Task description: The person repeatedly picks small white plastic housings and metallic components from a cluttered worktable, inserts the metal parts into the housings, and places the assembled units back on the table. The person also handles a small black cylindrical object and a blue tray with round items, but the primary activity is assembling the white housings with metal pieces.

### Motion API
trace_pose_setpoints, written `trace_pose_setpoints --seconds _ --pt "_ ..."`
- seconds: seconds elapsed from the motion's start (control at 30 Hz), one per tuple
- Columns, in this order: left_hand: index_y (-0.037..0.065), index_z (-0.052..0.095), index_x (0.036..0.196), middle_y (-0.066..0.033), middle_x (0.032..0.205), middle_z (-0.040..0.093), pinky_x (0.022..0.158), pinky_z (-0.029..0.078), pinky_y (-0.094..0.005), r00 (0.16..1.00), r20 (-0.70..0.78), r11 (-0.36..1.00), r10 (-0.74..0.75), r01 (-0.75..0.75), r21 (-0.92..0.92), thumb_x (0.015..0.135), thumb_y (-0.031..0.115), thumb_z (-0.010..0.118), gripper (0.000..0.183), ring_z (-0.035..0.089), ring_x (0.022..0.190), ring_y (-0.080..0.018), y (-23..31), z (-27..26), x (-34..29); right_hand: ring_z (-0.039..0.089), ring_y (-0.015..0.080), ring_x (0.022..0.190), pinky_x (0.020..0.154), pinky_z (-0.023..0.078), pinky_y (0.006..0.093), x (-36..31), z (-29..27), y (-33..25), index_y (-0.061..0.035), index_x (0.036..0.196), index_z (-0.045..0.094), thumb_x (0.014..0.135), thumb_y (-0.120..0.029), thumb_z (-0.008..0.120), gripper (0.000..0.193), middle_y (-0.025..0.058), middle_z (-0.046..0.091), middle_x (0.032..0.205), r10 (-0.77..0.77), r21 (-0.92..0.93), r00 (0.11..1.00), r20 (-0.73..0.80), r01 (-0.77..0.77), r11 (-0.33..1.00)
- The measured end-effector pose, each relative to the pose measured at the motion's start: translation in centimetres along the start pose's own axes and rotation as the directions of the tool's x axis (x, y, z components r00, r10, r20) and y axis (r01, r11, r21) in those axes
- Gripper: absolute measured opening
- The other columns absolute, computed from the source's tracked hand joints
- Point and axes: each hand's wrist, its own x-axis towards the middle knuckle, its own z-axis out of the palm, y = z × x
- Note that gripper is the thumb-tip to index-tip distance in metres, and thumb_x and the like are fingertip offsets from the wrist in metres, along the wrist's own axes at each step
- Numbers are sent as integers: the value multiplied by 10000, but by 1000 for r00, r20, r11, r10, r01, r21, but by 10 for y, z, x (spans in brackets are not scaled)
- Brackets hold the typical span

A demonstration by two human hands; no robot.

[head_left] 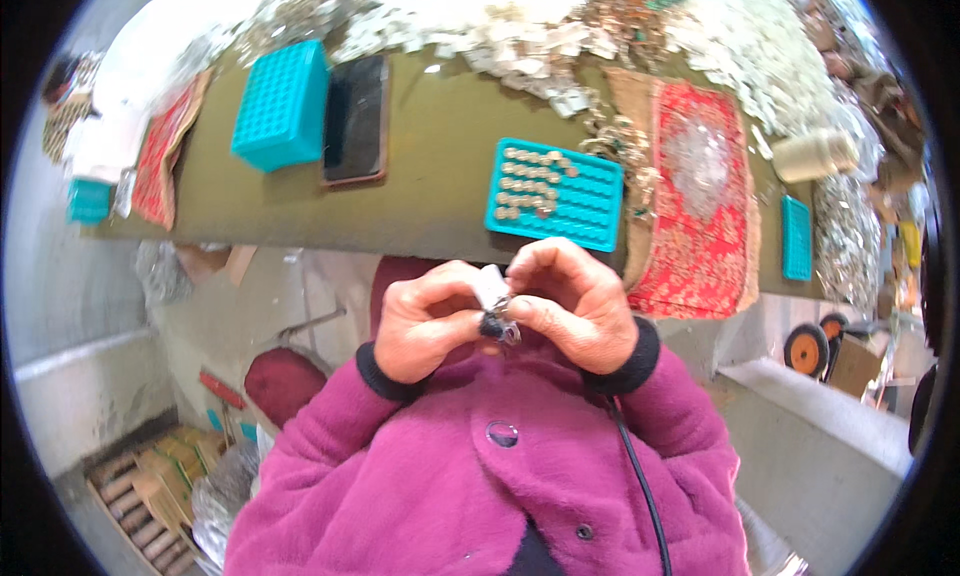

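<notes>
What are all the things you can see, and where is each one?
Table: 1, olive, across upper view
Holed block: 1, teal, table's left
Phone-like slab: 1, black, beside block
Tray: 1, teal, beyond hands
Round pieces: many, pale, in tray
Patterned cloths: 2, red, left and right
Clear pieces: heap, colourless, right cloth
Flat pieces: heap, white, far side
Spool-like roll: 1, cream, right
Wheels: 2, orange-black, far right
Seat: 1, maroon, lower left
Held piece: 1, white, between hands
Coat: 1, purple, bottom
Left hand: 1, bare, centre
Right hand: 1, bare, centre

Bright glare bleaches the top; edges bend.
</notes>
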Motion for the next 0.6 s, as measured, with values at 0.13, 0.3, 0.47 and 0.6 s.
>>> trace_pose_setpoints --seconds 0.13,0.3,0.47,0.6 --pt "15 756 1101 -58 1079 654 822 512 -270 966 -30 965 258 -257 46 863 -117 786 274 637 958 -144 -6 5 4 626 109 865 766 535 292 -8 4 7 -2 1154 655 1058 -154 666 180 44 660 968 -80 -230 996 37 87 969" --pt "14 757 1187 -108 1144 676 846 525 -285 947 -46 942 318 -310 126 867 -68 792 333 644 985 -172 -11 10 4 560 71 697 632 468 270 -15 8 11 -23 1064 706 1091 -244 628 236 -6 625 779 139 3 990 36 -139 990" --pt "17 722 1251 -168 1166 726 731 574 -274 971 -8 954 239 -236 -186 885 3 807 376 703 948 -188 -12 11 4 559 51 688 610 456 251 -18 3 13 -34 1036 735 1072 -259 665 238 -12 645 776 219 131 968 121 -234 963" --pt "-15 722 1230 -157 1117 750 866 597 -332 968 12 967 252 -251 -46 910 -4 786 327 730 998 -225 -3 12 4 584 54 683 615 477 244 -22 -1 14 -41 984 730 1054 -279 694 251 -22 645 783 83 -123 996 44 -77 989"
